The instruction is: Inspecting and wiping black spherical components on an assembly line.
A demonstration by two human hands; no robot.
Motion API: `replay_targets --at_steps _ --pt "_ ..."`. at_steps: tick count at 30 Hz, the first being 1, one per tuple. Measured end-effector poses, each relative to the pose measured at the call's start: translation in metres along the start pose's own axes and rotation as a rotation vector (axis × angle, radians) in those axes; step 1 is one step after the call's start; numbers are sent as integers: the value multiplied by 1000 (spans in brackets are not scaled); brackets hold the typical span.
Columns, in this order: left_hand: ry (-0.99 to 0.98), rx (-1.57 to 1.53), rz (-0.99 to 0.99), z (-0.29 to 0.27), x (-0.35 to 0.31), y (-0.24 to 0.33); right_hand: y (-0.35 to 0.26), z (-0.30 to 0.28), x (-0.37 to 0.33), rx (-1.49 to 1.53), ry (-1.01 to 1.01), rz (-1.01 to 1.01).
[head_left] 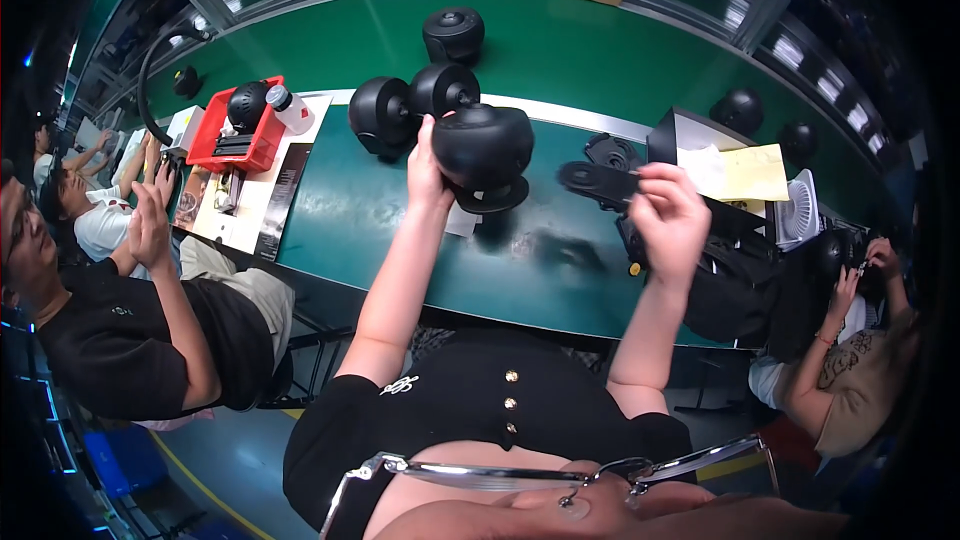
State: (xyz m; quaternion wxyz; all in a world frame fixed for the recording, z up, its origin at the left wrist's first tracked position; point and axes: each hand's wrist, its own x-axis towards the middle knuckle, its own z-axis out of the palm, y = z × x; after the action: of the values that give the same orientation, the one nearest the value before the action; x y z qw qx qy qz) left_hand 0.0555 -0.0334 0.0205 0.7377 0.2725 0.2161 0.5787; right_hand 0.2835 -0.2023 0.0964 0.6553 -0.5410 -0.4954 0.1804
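Note:
My left hand [427, 168] grips a rounded black housing with a flared round base [485, 148], held up above the green table [400, 230]. Its fingers wrap around the housing's left side. To the right, my right hand [668, 215] is closed in a pinch on a flat black oval plate [597, 180], apart from the housing. Just behind that plate lie more flat black parts [612, 151]. Beyond my left hand stand similar round black housings, one at the left [381, 117] and another beside it [440, 90].
Farther back sits another black housing [453, 35] on the green belt [560, 50]. A red bin [236, 152] and white bottle [288, 108] stand left, near a seated person [130, 310]. At right are a parts box [685, 135], yellow paper [757, 172], a white fan [797, 208] and another person.

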Motion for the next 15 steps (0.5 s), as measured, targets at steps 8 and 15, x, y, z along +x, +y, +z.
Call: replay_targets --at_steps 8,15 --pt "70 163 -182 28 -22 -24 21 57 -10 -241 -122 -19" --pt "53 -103 -726 14 -32 -37 55 45 0 234 -161 90"
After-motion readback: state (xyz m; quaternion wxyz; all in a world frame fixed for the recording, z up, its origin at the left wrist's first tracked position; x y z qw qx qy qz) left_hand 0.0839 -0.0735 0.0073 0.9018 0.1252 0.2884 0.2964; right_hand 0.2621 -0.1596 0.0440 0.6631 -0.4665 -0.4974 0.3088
